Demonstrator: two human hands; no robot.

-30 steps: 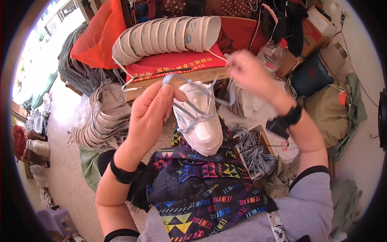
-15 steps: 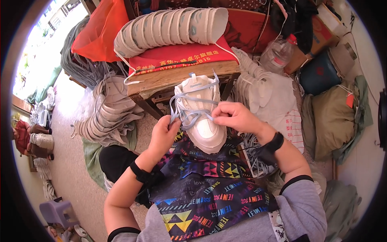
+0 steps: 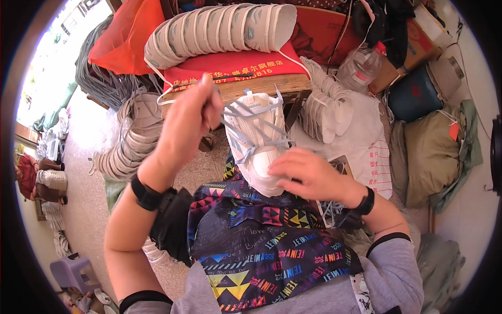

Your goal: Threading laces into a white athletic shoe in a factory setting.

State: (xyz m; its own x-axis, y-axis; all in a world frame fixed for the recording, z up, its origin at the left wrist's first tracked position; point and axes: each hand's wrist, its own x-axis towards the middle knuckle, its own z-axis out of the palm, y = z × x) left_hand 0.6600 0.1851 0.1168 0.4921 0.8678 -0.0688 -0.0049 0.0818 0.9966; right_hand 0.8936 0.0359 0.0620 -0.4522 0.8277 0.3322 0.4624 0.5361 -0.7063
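head view: a white shoe (image 3: 256, 141) stands toe-down on the person's lap, on a dark patterned apron (image 3: 261, 246); this shoe is the landmark for everything else; the left hand (image 3: 185, 125) is raised just left of the shoe, fingers pinched together on a pale grey lace (image 3: 235, 128) drawn taut across the upper; the right hand (image 3: 308, 175) lies flat on the toe end, fingers spread and pressing, gripping nothing, only steadying.

what could go wrong, as a guess: the lace could slip from the pinch if the pull is too sharp; the shoe could tip off the lap if the steadying palm lifts; the crossed lace strands could snag or twist over one another.

beyond the shoe sits a wooden table (image 3: 235, 89) with a red cloth (image 3: 235, 65) and a row of stacked shoe uppers (image 3: 214, 29); more stacks (image 3: 125, 146) lie left of the shoe and others (image 3: 324, 107) right; a plastic bottle (image 3: 363, 65) and bags (image 3: 434, 152) crowd further right; the table edge close behind the shoe limits room for pulling.
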